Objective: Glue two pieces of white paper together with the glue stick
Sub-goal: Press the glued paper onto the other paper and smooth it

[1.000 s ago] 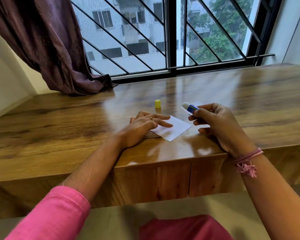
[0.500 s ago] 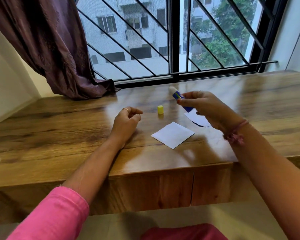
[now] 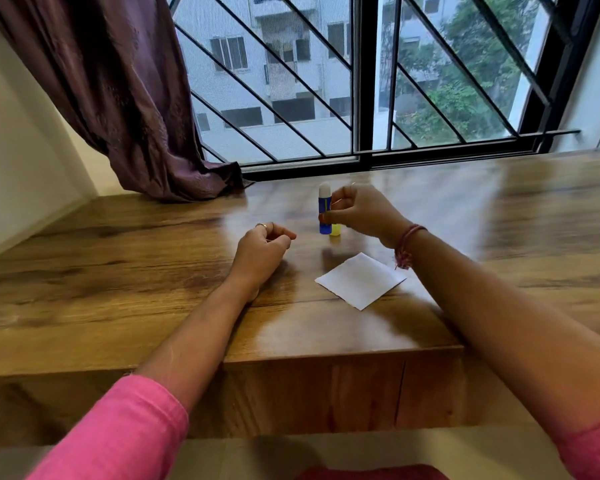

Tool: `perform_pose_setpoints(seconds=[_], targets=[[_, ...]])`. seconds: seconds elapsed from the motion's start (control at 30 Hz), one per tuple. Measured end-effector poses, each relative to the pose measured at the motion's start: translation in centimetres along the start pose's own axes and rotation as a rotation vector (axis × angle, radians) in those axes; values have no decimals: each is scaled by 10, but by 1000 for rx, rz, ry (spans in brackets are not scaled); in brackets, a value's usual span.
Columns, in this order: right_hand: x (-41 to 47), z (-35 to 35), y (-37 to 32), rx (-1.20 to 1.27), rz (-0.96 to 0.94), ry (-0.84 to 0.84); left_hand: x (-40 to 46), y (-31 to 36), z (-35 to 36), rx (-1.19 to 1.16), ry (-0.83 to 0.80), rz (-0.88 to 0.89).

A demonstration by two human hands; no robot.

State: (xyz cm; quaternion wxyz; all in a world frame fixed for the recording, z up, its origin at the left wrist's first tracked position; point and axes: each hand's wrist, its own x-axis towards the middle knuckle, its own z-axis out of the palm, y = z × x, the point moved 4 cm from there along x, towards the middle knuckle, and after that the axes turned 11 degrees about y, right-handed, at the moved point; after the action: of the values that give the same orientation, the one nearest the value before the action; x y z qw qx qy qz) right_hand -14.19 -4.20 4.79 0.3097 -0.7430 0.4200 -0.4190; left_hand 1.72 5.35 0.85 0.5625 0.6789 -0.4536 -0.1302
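My right hand holds the blue glue stick upright, white glue tip up, its base close to the wooden table. The yellow cap stands right beside the stick's base, partly hidden by it. A white square of paper lies flat on the table, under my right wrist and nearer to me than the stick. My left hand rests on the table left of the stick, fingers curled into a loose fist with nothing in them. The second piece of paper is hidden behind my right arm.
A purple curtain hangs down onto the table's far left corner. A barred window runs along the table's far edge. The table's front edge is just below the paper.
My right hand carried the glue stick left and away from me, turning it upright beside the yellow cap. My left hand came off the paper and curled into a fist.
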Motion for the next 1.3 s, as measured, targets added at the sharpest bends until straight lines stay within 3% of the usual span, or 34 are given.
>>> perform_pose_setpoints(seconds=[0.27,0.7,0.9,1.03,1.17,1.3], targets=[[-4,16,6,-153,-106,-1,-3,2,2,28,-76,39],[-3,13,11,-139,-122,-25,-4,1,4,47,-113,50],[-1,-19,7,14,-92,59,-6,2,3,64,-100,65],[-2,-59,20,-12,-8,71,-9,9,4,113,-95,167],[-7,-104,47,-289,11,112,-19,20,7,132,-134,358],[-19,-126,74,-396,72,162,-35,31,12,184,-273,546]])
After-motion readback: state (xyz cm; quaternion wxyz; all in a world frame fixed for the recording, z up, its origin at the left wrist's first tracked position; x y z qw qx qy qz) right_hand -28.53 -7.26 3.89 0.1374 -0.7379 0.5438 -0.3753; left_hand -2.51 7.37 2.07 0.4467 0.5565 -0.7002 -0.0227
